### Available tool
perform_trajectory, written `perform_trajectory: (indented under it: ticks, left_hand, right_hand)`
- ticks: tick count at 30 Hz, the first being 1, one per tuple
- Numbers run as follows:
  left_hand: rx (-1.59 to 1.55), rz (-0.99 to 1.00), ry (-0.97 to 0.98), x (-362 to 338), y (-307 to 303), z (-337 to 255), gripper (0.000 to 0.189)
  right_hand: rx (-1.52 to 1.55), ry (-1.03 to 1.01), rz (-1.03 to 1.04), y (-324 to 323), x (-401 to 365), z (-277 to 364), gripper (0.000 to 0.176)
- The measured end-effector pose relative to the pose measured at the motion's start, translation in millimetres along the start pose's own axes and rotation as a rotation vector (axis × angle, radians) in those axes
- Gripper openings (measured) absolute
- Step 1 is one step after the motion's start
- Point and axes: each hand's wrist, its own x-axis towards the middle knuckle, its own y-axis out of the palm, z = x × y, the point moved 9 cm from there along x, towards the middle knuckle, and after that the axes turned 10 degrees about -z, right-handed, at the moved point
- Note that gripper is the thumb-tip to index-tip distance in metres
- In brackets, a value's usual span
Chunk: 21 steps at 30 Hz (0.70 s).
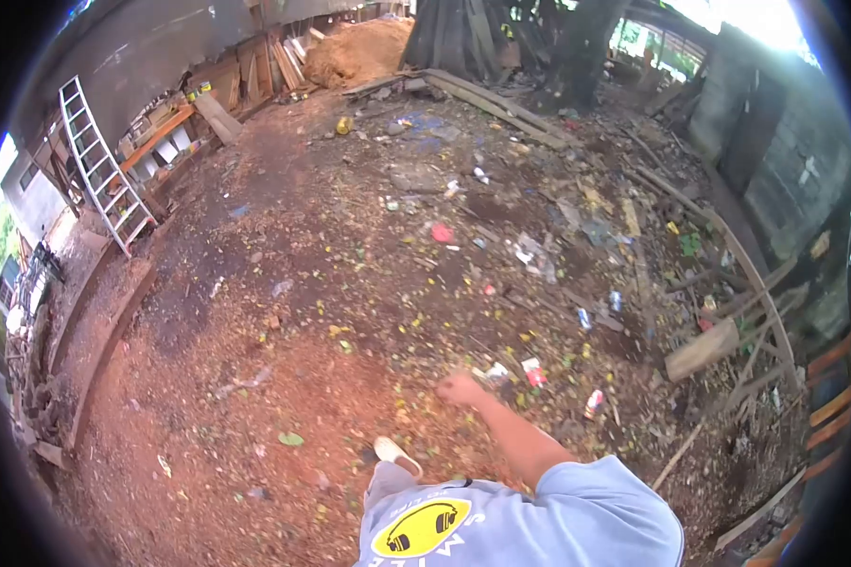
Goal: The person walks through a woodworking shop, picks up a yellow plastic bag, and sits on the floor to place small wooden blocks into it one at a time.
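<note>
My right hand [460,387] hangs in front of my body at the end of a bare forearm, above the littered dirt ground [331,397]. Its fingers look loosely curled, and nothing shows in them. On the ground just beyond it, without contact, lie a white scrap [494,371] and a red and white packet [534,372]. A red and white can [593,404] is farther right. My left hand is out of view. One light-coloured shoe [397,455] shows below my light blue printed shirt [577,510].
An aluminium ladder [104,165] leans at the left near a wooden shelf [158,137]. Long planks [501,111] and a sawdust-coloured mound [359,54] are at the back. Loose boards [703,350] and a block wall [775,142] stand on the right.
</note>
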Motion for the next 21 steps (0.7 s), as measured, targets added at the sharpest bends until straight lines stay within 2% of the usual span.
perform_trajectory:
  ticks: [1, 3, 4, 5, 6, 7, 8, 9, 10, 12, 13, 15, 16, 17, 18, 19, 20, 21]
  left_hand:
    - [0.058, -0.03, 0.037, 33.7, -38.7, -4.3, 0.036]
    - [0.227, -0.142, 0.134, 105.6, -109.1, 3.0, 0.038]
    - [0.221, -0.232, 0.125, 140.5, -154.2, -5.5, 0.038]
    - [0.131, -0.333, 0.083, 175.2, -205.9, -21.5, 0.039]
    - [0.036, -0.439, 0.066, 192.0, -277.5, -63.8, 0.039]
    - [-0.191, -0.436, 0.024, 207.3, -341.0, -109.1, 0.041]
    - [-0.111, -0.422, 0.125, 264.1, -375.2, -135.0, 0.035]
    - [-0.258, -0.387, 0.097, 287.6, -426.5, -171.7, 0.033]
    - [-0.4, -0.348, 0.077, 311.4, -469.0, -205.3, 0.03]
    - [-0.43, -0.444, 0.147, 408.1, -524.7, -226.2, 0.03]
    - [-0.446, -0.483, 0.182, 448.5, -546.3, -237.6, 0.029]
    - [-0.399, -0.467, 0.112, 496.1, -579.3, -252.5, 0.031]
    - [-0.369, -0.451, 0.07, 512.9, -590.9, -253.0, 0.032]
    - [-0.162, -0.409, 0.098, 528.5, -592.4, -253.8, 0.033]
    - [0.043, -0.372, 0.136, 543.4, -594.3, -255.1, 0.034]
    - [0.283, -0.282, 0.283, 576.1, -579.8, -248.6, 0.033]
    - [0.457, -0.168, 0.466, 599.6, -555.6, -237.8, 0.033]
    - [0.558, -0.081, 0.624, 612.4, -542.0, -230.3, 0.032]
  right_hand:
    - [-0.1, -0.001, 0.059, 21.8, 43.9, -25.1, 0.031]
    - [-0.585, -0.791, -0.105, 56.0, 74.4, -33.8, 0.03]
    - [-0.618, -0.238, 0.091, 59.2, 97.0, -66.6, 0.029]
    - [-0.689, -0.342, 0.064, 77.4, 106.0, -106.3, 0.031]
    - [-0.444, -0.075, 0.123, 62.3, 103.1, -97.5, 0.04]
    - [-0.211, 0.194, 0.119, 43.6, 95.0, -84.8, 0.05]
    - [-0.479, -0.1, 0.184, 61.6, 115.6, -94.9, 0.047]
    - [-0.607, -0.351, 0.333, 107.0, 139.6, -151.9, 0.043]
    - [-0.814, -0.452, 0.339, 95.2, 139.4, -118.9, 0.04]
    - [-0.684, -0.175, 0.474, 90.2, 183.6, -106.1, 0.038]
    - [-0.56, 0.054, 0.473, 81.5, 213.3, -106.7, 0.037]
    - [-0.258, 0.546, 0.375, 64.1, 280.1, -104.9, 0.035]
    - [-0.13, 0.713, 0.292, 54.1, 315.3, -97.4, 0.034]
    - [-0.074, 0.748, 0.223, 50.8, 362.4, -92.5, 0.033]
    - [-0.088, 0.663, 0.161, 46.8, 420.4, -78.7, 0.033]
    - [-0.323, 0.313, 0.321, 32.1, 485.6, -10.9, 0.026]
    - [-0.557, -0.066, 0.375, -2.3, 537.5, 100.7, 0.02]
    - [-0.956, -0.475, 0.307, -35.9, 569.4, 212.9, 0.016]
